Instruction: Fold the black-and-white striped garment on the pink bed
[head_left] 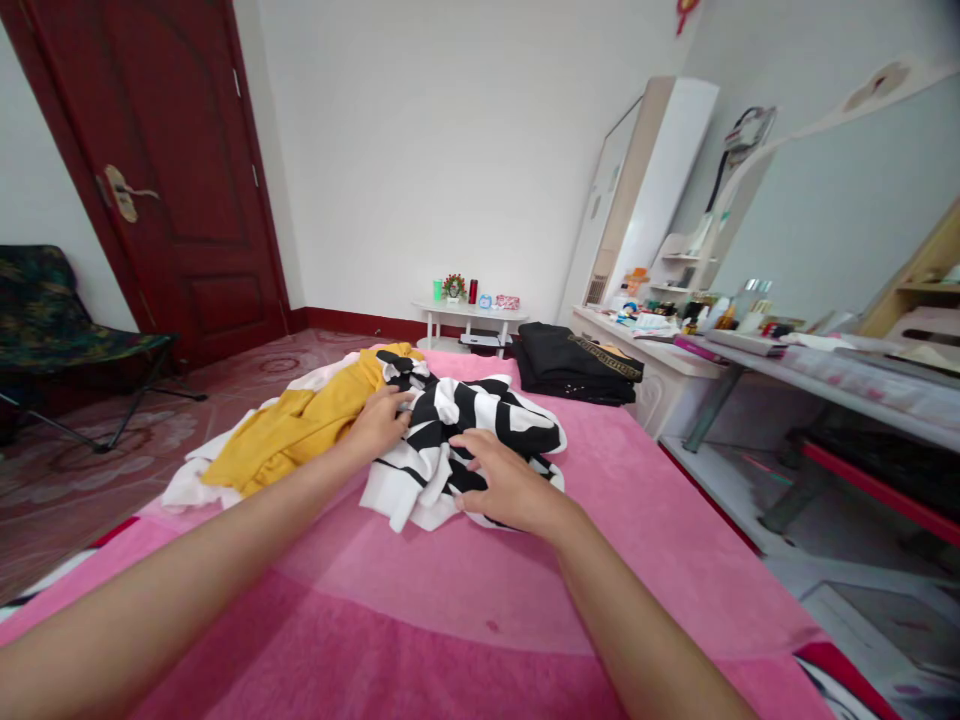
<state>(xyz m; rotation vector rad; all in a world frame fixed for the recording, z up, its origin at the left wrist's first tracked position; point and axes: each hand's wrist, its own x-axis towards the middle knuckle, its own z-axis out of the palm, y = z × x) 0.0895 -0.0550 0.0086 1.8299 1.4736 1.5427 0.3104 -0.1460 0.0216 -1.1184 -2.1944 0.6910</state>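
Note:
A crumpled black-and-white striped garment [480,420] lies on the pink bed cover [465,600]. My left hand [379,425] rests on its left edge, fingers curled into the cloth. On the garment's near side, my right hand [506,485] presses down with its fingers bent and slightly spread. A yellow garment [300,425] lies bunched just left of the striped one, over a white cloth [187,480].
A folded black pile [577,365] sits at the bed's far right corner. A cluttered white dresser [660,340] and a mirror stand on the right. A small white table [469,315], a red door [165,170] and a folding chair [67,330] are beyond.

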